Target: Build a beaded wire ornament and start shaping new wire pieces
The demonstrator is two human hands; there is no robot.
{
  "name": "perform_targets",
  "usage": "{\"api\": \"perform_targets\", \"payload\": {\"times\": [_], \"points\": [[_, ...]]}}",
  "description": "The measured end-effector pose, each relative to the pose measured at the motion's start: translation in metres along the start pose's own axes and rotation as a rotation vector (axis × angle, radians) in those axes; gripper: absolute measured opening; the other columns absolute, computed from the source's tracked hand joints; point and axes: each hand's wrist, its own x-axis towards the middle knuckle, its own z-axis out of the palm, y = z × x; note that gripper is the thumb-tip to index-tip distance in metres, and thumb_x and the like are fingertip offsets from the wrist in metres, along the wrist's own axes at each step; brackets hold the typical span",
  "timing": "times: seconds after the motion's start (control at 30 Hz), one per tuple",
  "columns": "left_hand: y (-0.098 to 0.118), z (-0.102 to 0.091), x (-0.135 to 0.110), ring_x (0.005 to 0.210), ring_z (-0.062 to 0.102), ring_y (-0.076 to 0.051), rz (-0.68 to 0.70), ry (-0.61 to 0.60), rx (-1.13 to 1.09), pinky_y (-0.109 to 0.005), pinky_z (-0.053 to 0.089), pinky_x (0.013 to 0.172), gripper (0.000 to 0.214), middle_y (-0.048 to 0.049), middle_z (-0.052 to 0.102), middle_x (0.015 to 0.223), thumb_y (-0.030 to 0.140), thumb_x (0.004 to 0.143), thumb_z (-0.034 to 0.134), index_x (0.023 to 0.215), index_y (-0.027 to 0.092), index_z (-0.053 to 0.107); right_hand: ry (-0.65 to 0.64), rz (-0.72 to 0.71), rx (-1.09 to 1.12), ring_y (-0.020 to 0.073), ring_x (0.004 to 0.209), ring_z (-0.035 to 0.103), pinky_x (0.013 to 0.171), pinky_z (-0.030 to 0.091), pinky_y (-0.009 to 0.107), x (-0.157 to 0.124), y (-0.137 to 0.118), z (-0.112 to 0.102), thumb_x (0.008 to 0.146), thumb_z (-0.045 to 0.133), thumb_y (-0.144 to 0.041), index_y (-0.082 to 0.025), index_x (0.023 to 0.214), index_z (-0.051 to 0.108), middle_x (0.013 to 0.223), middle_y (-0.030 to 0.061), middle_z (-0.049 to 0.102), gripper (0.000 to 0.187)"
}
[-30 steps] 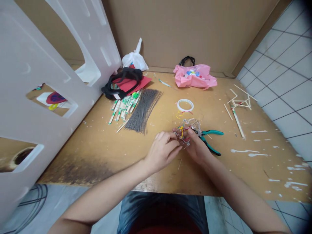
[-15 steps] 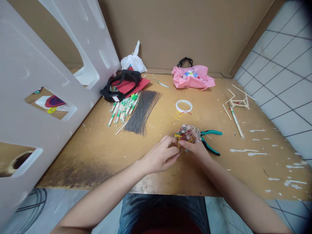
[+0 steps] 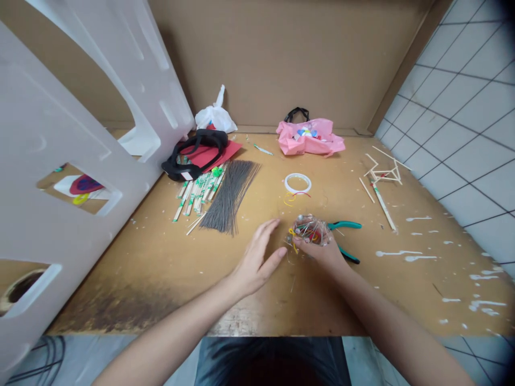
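Observation:
My right hand [image 3: 324, 250] is closed around a tangled wire bundle [image 3: 310, 227] with clear bead-like bits and some red inside it. A yellow tie [image 3: 293, 236] is knotted at the bundle's left side, with thin wire ends sticking out below. Just left of it, my left hand [image 3: 259, 264] is open, thumb and fingers apart, holding nothing. Pliers with teal and black handles [image 3: 346, 225] lie behind my right hand; their jaws are hidden by the hand and the bundle.
A white tape roll [image 3: 298, 183] lies beyond my hands. Grey wires [image 3: 229, 198], wrapped chopsticks [image 3: 198, 194] and a black headset [image 3: 195, 153] are at the left. A pink bag [image 3: 309, 142] stands at the back, a stick frame [image 3: 384, 174] at the right. A white plastic panel [image 3: 100, 145] borders the left side.
My left hand has let go of the yellow tie, moved left off the bundle and spread its fingers. My right hand still holds the bundle. The camera view has shifted slightly.

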Motion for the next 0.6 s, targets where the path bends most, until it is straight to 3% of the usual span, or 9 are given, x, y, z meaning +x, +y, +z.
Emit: {"api": "perform_targets", "payload": {"times": [0.1, 0.2, 0.27, 0.4, 0.5, 0.6], "points": [[0.000, 0.005, 0.000, 0.130, 0.033, -0.025, -0.036, -0.146, -0.029, -0.042, 0.023, 0.109, 0.059, -0.0129, 0.036, 0.141, 0.027, 0.083, 0.055, 0.137, 0.020, 0.031, 0.000, -0.028, 0.025, 0.0210, 0.086, 0.063, 0.080, 0.050, 0.038, -0.007, -0.002, 0.008, 0.065, 0.071, -0.029, -0.023, 0.090, 0.059, 0.092, 0.0036, 0.067, 0.029], [0.000, 0.009, -0.001, 0.120, 0.046, -0.029, -0.080, -0.233, 0.079, -0.045, 0.032, 0.103, 0.053, -0.0156, 0.049, 0.130, 0.032, 0.085, 0.051, 0.133, 0.017, 0.037, 0.056, -0.016, 0.052, 0.0207, 0.085, 0.062, 0.078, 0.050, 0.037, -0.009, -0.003, 0.010, 0.062, 0.073, -0.028, -0.022, 0.093, 0.058, 0.098, 0.0051, 0.066, 0.035], [0.000, 0.011, -0.001, 0.114, 0.052, -0.030, -0.114, -0.249, 0.209, -0.047, 0.037, 0.098, 0.052, -0.0179, 0.053, 0.125, 0.035, 0.087, 0.045, 0.134, 0.015, 0.036, 0.078, 0.047, 0.106, 0.0203, 0.082, 0.062, 0.077, 0.050, 0.037, -0.005, -0.002, 0.008, 0.061, 0.074, -0.030, -0.022, 0.091, 0.059, 0.093, 0.0041, 0.066, 0.034], [0.000, 0.010, 0.000, 0.121, 0.046, -0.032, -0.060, -0.244, 0.408, -0.049, 0.038, 0.098, 0.062, -0.0211, 0.043, 0.135, 0.041, 0.086, 0.045, 0.137, 0.010, 0.026, 0.128, 0.195, 0.272, 0.0195, 0.082, 0.063, 0.078, 0.049, 0.036, 0.001, 0.002, 0.010, 0.062, 0.074, -0.034, -0.022, 0.084, 0.060, 0.085, 0.0002, 0.067, 0.029], [0.003, 0.009, 0.002, 0.117, 0.050, -0.030, -0.073, -0.238, 0.451, -0.048, 0.042, 0.095, 0.061, -0.0207, 0.048, 0.130, 0.042, 0.087, 0.043, 0.135, 0.010, 0.026, 0.105, 0.238, 0.367, 0.0208, 0.090, 0.063, 0.083, 0.048, 0.037, 0.001, 0.001, 0.014, 0.062, 0.075, -0.032, -0.024, 0.088, 0.061, 0.093, 0.0008, 0.068, 0.031], [0.004, 0.007, 0.001, 0.120, 0.049, -0.026, -0.043, -0.231, 0.355, -0.045, 0.042, 0.098, 0.054, -0.0175, 0.048, 0.131, 0.036, 0.089, 0.041, 0.135, 0.014, 0.026, 0.039, 0.224, 0.419, 0.0227, 0.103, 0.058, 0.089, 0.045, 0.037, 0.000, -0.002, 0.014, 0.060, 0.076, -0.031, -0.026, 0.096, 0.063, 0.109, 0.0031, 0.066, 0.039]]}}
